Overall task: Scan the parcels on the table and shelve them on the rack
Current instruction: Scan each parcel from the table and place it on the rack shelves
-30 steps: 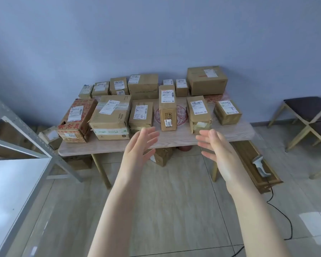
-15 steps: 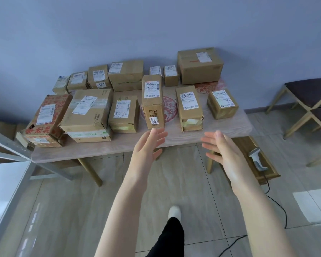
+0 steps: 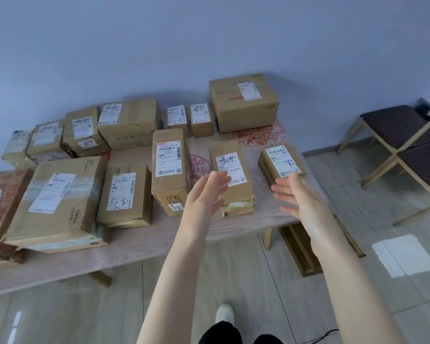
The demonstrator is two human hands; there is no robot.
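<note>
Roughly a dozen parcels (image 3: 231, 180) cover the table (image 3: 159, 239) mid-frame; none visibly shelved, rack out of view. Left hand (image 3: 205, 194) and right hand (image 3: 301, 197), fingers straight and empty, flank the centre-right parcel. Task looks barely begun.

I am holding my left hand (image 3: 204, 197) and right hand (image 3: 301, 199) out flat, either side of a narrow labelled parcel (image 3: 238, 194) lying on the counter (image 3: 159, 239).

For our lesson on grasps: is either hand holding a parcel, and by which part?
Nothing is held. The left hand and right hand are open, fingers straight, flanking a narrow parcel on the table; neither grips it.
</note>
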